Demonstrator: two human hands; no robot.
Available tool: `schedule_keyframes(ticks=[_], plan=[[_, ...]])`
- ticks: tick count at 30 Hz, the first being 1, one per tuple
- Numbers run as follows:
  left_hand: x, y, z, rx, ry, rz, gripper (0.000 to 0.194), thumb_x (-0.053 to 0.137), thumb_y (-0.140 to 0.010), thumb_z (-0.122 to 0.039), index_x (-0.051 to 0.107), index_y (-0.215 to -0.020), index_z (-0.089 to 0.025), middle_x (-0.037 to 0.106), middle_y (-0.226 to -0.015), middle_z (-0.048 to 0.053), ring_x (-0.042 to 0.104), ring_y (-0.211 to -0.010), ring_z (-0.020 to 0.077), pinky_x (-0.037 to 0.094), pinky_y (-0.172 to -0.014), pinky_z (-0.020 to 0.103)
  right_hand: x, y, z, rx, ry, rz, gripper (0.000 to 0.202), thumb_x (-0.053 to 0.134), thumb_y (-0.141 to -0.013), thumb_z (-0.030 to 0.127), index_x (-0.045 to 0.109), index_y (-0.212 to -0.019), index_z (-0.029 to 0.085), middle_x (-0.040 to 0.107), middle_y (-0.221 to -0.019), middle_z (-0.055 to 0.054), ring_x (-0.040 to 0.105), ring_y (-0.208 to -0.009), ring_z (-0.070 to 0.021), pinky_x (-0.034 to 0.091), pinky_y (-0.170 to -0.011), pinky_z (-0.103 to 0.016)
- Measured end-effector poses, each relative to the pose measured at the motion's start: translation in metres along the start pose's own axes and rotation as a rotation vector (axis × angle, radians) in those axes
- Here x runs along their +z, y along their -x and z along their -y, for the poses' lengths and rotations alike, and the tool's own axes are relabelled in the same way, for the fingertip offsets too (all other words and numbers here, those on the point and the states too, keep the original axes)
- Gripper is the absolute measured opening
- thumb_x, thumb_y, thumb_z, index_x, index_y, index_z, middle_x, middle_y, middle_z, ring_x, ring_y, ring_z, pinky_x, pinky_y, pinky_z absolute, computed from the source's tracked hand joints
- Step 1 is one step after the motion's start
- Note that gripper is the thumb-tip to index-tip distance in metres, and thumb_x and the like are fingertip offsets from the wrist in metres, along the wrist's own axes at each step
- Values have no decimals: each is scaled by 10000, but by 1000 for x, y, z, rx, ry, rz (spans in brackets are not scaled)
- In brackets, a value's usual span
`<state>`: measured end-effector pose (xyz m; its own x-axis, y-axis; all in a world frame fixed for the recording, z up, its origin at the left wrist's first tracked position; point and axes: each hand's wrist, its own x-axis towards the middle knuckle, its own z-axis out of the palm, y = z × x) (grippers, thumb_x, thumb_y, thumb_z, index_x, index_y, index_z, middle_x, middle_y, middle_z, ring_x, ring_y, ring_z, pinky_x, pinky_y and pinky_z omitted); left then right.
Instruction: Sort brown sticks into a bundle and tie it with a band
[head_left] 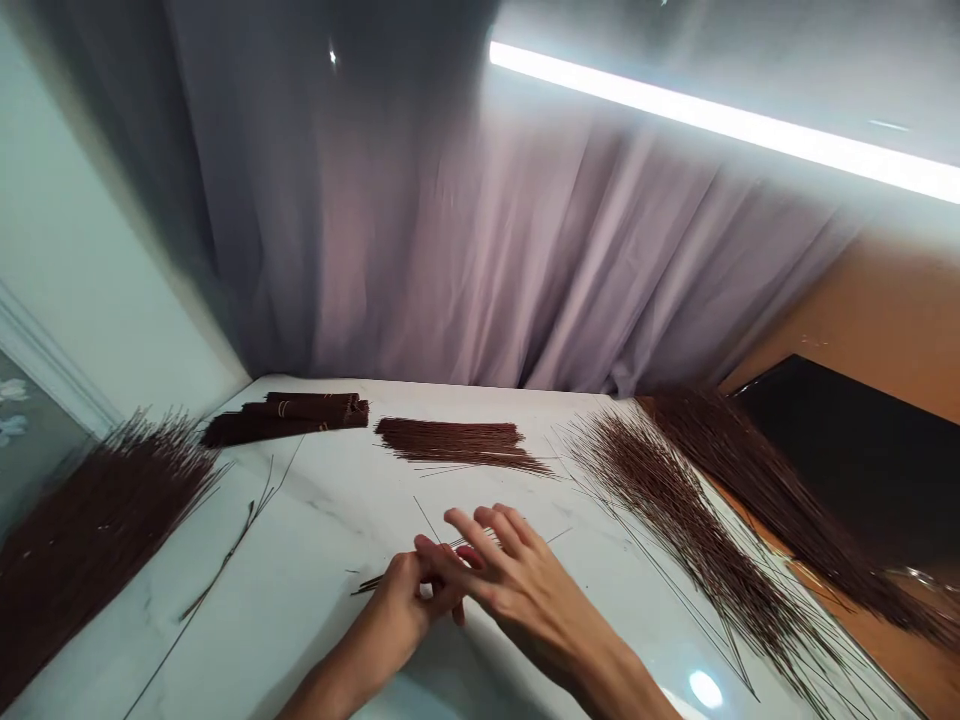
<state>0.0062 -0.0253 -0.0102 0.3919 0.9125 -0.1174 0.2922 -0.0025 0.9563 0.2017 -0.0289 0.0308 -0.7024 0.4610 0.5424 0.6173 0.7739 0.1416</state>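
Observation:
Both hands meet low in the middle of the view, over the white table (300,560). My left hand (409,600) is closed around a few thin brown sticks (369,584), whose ends poke out on its left side. My right hand (506,570) touches the left one; its thumb and forefinger come together there while the other fingers reach forward, raised and spread. Something pinkish-red (470,556) shows between the hands, mostly hidden. A few thin sticks stick out beyond the fingers. What the right fingertips pinch is too small to make out.
A flat row of brown sticks (457,442) lies ahead, with tied bundles (300,412) to its left. Large loose piles lie at far left (105,520) and right (697,510); another pile (780,490) is beyond. Several loose sticks (225,565) lie left. A curtain (450,250) hangs behind.

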Motion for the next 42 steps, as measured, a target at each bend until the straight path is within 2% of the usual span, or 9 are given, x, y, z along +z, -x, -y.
schedule_keyframes(ticks=[7, 10, 14, 18, 24, 29, 34, 38, 42], plan=[[-4, -3, 8, -64, 121, -23, 359, 643, -887, -529, 652, -820, -177, 650, -638, -16, 351, -427, 75, 251, -394, 200, 19, 16, -10, 208, 77, -40, 240, 494, -975, 74, 690, -986, 211, 636, -925, -60, 518, -794, -208, 420, -782, -370], [-5, -5, 15, -76, 148, -22, 386, 645, -882, -555, 641, -827, -173, 639, -629, -22, 262, -381, 49, 191, -338, 189, 12, 20, -11, 304, -46, -128, 313, 452, -990, 70, 696, -1094, 236, 638, -918, -58, 527, -771, -198, 413, -725, -345], [-4, -6, 17, -50, 204, -58, 385, 641, -894, -547, 636, -832, -168, 640, -641, -14, 284, -395, 47, 180, -318, 166, 2, 29, 14, 686, -378, -365, 170, 529, -1011, 225, 693, -1049, 207, 610, -783, -33, 535, -677, -163, 427, -619, -280], [3, -4, 13, -40, 252, -39, 376, 628, -908, -542, 626, -854, -170, 651, -675, -7, 377, -417, 58, 280, -317, 149, 23, 34, 48, 1153, -959, -229, 393, 588, -953, 536, 662, -794, 184, 567, -640, 7, 444, -496, -105, 351, -465, -236], [11, 1, 2, 30, 130, 57, 328, 573, -960, -505, 625, -879, -191, 693, -751, 12, 612, -585, 135, 476, -518, 231, 46, 23, 41, 1315, -1400, -334, 514, 684, -812, 665, 681, -864, 154, 479, -562, 46, 433, -480, -96, 396, -456, -217], [-18, 0, 3, 166, -515, -184, 95, 640, -955, -319, 691, -996, -251, 672, -1013, 13, 621, -983, 225, 466, -889, 364, -3, 56, -56, 1271, -967, -464, 448, 594, -857, 653, 584, -803, 208, 588, -724, -11, 537, -539, -148, 460, -494, -275], [-28, -5, 13, 203, -721, -162, 112, 573, -995, -224, 652, -916, -231, 653, -974, 0, 618, -947, 210, 465, -818, 345, -43, 119, -166, 1237, 98, 107, 367, 493, -902, 541, 587, -729, 232, 577, -606, -49, 510, -512, -210, 381, -519, -327], [-19, -4, 17, 294, -923, -160, 208, 451, -1019, -117, 600, -901, -202, 628, -933, 23, 617, -892, 208, 470, -779, 361, -35, 131, -174, 947, 583, 112, 432, 392, -985, 490, 649, -906, 151, 639, -890, -191, 597, -750, -320, 466, -658, -430], [-15, -2, 26, 366, -1171, -174, 227, 396, -1016, -85, 593, -946, -173, 626, -931, 59, 616, -895, 241, 486, -801, 418, 8, 91, -136, 628, 268, -19, 329, 395, -1036, 390, 623, -1066, 154, 628, -1023, -160, 587, -962, -299, 502, -831, -409]])
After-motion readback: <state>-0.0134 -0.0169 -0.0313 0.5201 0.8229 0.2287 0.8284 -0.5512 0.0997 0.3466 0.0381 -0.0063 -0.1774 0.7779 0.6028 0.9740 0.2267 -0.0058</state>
